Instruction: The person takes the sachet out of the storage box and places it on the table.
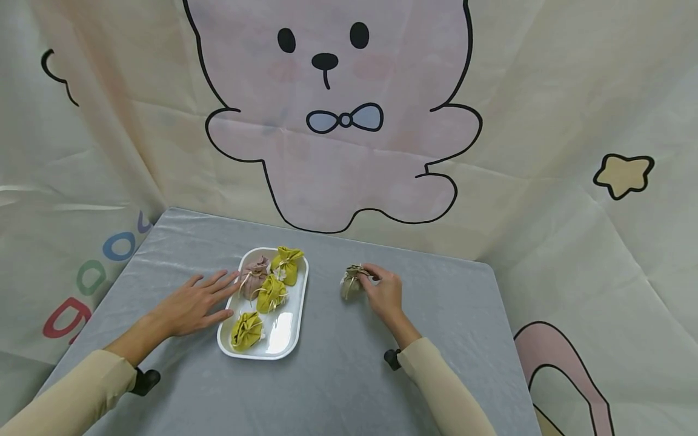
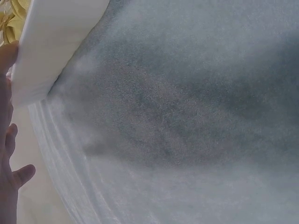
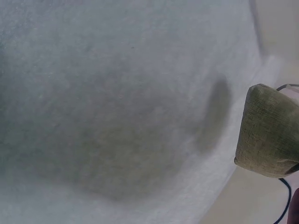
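Observation:
My right hand [image 1: 384, 295] pinches a small olive-green drawstring pouch [image 1: 351, 286] by its gathered neck, to the right of the tray. In the right wrist view the pouch [image 3: 267, 133] hangs over the table, its shadow falling on the cloth. My left hand [image 1: 197, 304] has its fingers spread, fingertips at the left rim of a white tray [image 1: 283, 336]. Inside the tray lie a dusty-pink pouch [image 1: 254, 280] and yellow-green pouches, one at the back [image 1: 287, 266], one mid-tray [image 1: 271, 295] and one near the front [image 1: 246, 331].
A grey velvety cloth covers the table [image 1: 349, 375]. Behind it hangs a pale curtain [image 1: 523, 121] printed with a bear, and its folds come down along both sides. A black wrist strap piece [image 1: 145, 382] shows at the left cuff.

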A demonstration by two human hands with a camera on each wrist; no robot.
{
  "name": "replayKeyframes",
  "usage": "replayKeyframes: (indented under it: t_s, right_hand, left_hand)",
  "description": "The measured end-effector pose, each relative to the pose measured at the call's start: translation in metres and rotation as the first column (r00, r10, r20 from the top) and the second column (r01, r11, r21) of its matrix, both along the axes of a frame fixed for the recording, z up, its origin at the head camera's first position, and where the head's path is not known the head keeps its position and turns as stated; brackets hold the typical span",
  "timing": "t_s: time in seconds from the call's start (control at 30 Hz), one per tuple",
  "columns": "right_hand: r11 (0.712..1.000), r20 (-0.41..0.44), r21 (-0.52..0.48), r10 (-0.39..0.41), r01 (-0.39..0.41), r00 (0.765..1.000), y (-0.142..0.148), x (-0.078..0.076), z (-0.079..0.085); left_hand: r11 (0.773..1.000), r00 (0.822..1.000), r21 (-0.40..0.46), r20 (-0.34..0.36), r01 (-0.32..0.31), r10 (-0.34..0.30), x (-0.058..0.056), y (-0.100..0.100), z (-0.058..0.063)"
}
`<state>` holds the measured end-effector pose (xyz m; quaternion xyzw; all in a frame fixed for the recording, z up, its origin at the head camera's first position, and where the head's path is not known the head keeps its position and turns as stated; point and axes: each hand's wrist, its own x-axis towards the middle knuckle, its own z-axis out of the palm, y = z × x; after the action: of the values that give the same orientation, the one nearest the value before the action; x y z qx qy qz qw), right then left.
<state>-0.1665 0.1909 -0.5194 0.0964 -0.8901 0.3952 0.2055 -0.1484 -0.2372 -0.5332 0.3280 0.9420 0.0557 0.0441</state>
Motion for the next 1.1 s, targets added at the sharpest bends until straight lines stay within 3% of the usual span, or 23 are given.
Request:
replayKeyframes:
  t_s: [0.27,0.47,0.63,0.9,1.1]
  right_hand:
    - [0.997,0.04,0.028,-0.067,0.066,0.997,0.005,-0.002,-0.012]
    - [0.995,0.139,-0.018,-0.099,0.103,0.985,0.008,-0.004,-0.022]
    - [0.995,0.204,-0.032,-0.089,0.098,0.975,0.011,-0.005,-0.025]
    - [0.996,0.215,-0.05,-0.06,0.073,0.975,0.009,-0.007,-0.023]
    - [0.988,0.189,-0.143,-0.031,0.059,0.981,0.003,-0.01,-0.008]
  left_hand:
    - [1.0,1.0,-0.005,-0.014,0.014,-0.014,0.0,0.002,-0.001]
    - [1.0,0.999,0.015,-0.034,0.019,-0.019,0.001,0.002,-0.002]
    - [1.0,1.0,0.005,-0.008,0.013,-0.013,0.001,0.002,-0.004]
    - [1.0,1.0,-0.002,0.012,-0.007,0.007,-0.001,0.0,-0.004]
    - [1.0,1.0,-0.003,0.008,-0.008,0.008,0.0,0.0,-0.003]
